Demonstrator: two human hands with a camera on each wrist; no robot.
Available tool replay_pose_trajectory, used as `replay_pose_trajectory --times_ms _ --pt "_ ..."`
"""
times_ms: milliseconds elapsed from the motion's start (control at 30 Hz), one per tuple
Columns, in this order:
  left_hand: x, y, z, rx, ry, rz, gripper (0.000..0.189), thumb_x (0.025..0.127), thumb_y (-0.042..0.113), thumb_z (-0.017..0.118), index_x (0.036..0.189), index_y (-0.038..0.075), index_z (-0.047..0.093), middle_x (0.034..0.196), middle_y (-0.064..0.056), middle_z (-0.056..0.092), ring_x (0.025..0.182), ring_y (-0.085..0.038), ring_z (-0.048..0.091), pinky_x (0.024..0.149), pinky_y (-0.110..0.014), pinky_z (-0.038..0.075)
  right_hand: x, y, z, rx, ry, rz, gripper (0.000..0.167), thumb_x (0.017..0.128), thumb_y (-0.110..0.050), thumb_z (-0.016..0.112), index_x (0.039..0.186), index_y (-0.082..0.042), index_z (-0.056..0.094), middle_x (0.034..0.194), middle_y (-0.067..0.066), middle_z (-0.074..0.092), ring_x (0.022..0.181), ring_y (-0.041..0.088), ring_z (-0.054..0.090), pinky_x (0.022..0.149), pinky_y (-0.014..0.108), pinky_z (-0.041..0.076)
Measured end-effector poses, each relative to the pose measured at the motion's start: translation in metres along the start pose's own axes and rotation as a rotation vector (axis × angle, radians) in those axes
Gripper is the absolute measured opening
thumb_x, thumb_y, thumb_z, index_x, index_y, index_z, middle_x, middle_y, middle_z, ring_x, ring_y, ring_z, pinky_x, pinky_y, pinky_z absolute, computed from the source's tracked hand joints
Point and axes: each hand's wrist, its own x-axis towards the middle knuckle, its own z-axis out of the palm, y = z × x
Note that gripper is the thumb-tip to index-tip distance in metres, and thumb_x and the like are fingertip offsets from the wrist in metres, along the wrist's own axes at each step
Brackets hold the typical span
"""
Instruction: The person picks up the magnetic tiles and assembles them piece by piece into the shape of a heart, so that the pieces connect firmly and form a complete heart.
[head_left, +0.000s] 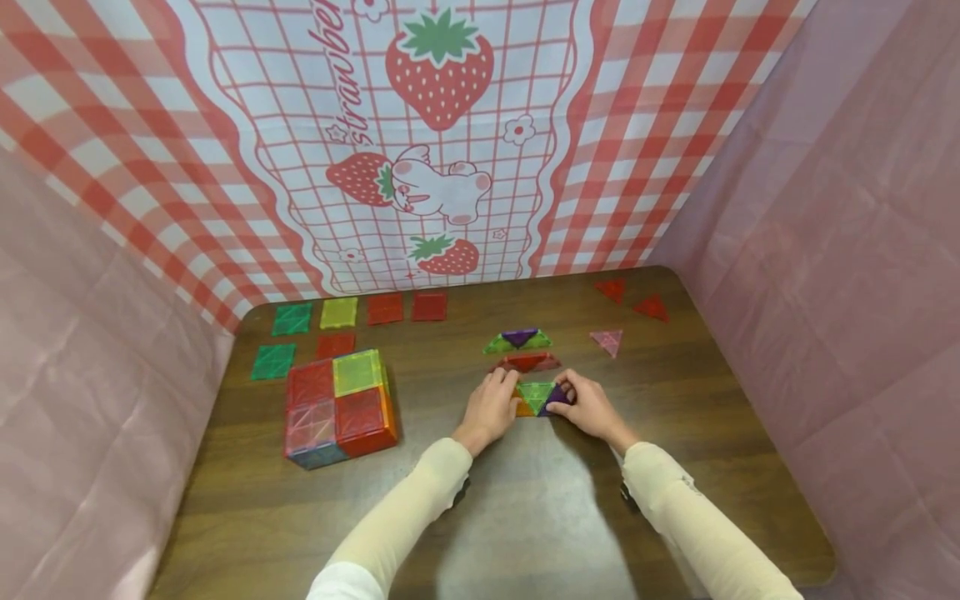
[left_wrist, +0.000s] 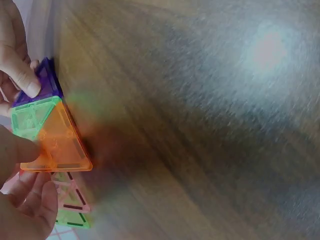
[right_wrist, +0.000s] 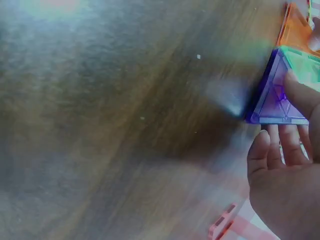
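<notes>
Three see-through triangular magnetic tiles stand edge to edge in a row between the two hands. My left hand (head_left: 491, 408) pinches the orange triangle tile (left_wrist: 65, 145), its thumb on the near face. At the other end, my right hand (head_left: 592, 408) grips the purple triangle tile (right_wrist: 272, 105) between thumb and fingers. The light green triangle tile (head_left: 537, 393) sits pointing down in the middle. Just behind is a red and pink row of tiles (head_left: 529, 362), and farther back a row of green tiles (head_left: 498, 343) with a purple triangle (head_left: 519, 337) in its middle.
A box of square tiles (head_left: 311, 383), in red, yellow and other colours, stands at the left. Loose squares, such as a green tile (head_left: 292, 319), lie behind it. At the back right are two red triangles (head_left: 652, 308) and a pink triangle (head_left: 608, 342). A strawberry-print cloth (head_left: 517, 208) hangs behind.
</notes>
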Motion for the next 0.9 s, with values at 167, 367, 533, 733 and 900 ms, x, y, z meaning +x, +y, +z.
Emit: replay_pose_trajectory --times_ms 167,367,533,733,900 --pt "0.004 0.0 -0.005 0.005 0.058 0.041 0.019 0.097 0.014 0.068 0.115 0.013 0.065 0.108 -0.004 0.064 0.096 -0.022 0.063 0.081 -0.037 0.057 0.005 -0.002 -0.003 -0.003 0.08 -0.059 0.022 0.083 -0.01 0.084 0.095 -0.008 0.066 0.084 0.007 0.068 0.076 0.018 0.062 0.069 0.031 0.051" --pt "0.005 0.001 -0.007 -0.006 0.06 0.043 0.016 0.099 0.016 0.066 0.114 0.014 0.066 0.106 -0.003 0.064 0.094 -0.02 0.062 0.08 -0.036 0.056 0.012 -0.003 -0.007 -0.03 0.084 -0.069 0.018 0.086 -0.01 0.081 0.097 -0.01 0.067 0.091 0.007 0.069 0.078 0.017 0.063 0.07 0.034 0.053" --pt "0.005 0.001 -0.007 -0.005 0.083 0.052 0.015 0.099 0.016 0.065 0.114 0.014 0.066 0.104 -0.003 0.063 0.091 -0.02 0.061 0.079 -0.035 0.055 0.015 -0.004 -0.008 -0.035 0.094 -0.054 0.018 0.086 -0.011 0.081 0.099 -0.009 0.068 0.092 0.009 0.071 0.077 0.017 0.064 0.069 0.035 0.055" --pt "0.005 0.001 -0.007 0.006 0.096 0.046 0.016 0.099 0.015 0.064 0.115 0.013 0.067 0.106 -0.004 0.065 0.093 -0.022 0.063 0.081 -0.037 0.056 0.014 -0.004 -0.004 -0.012 0.079 -0.025 0.02 0.088 -0.011 0.079 0.104 -0.006 0.068 0.099 0.015 0.072 0.082 0.023 0.069 0.073 0.041 0.058" --pt "0.005 0.0 -0.006 0.013 0.105 0.042 0.016 0.098 0.014 0.065 0.114 0.013 0.068 0.106 -0.005 0.067 0.094 -0.022 0.064 0.084 -0.038 0.056 0.012 -0.003 0.0 -0.021 0.065 -0.02 0.02 0.09 -0.011 0.077 0.106 -0.004 0.069 0.105 0.017 0.072 0.088 0.028 0.071 0.075 0.04 0.06"
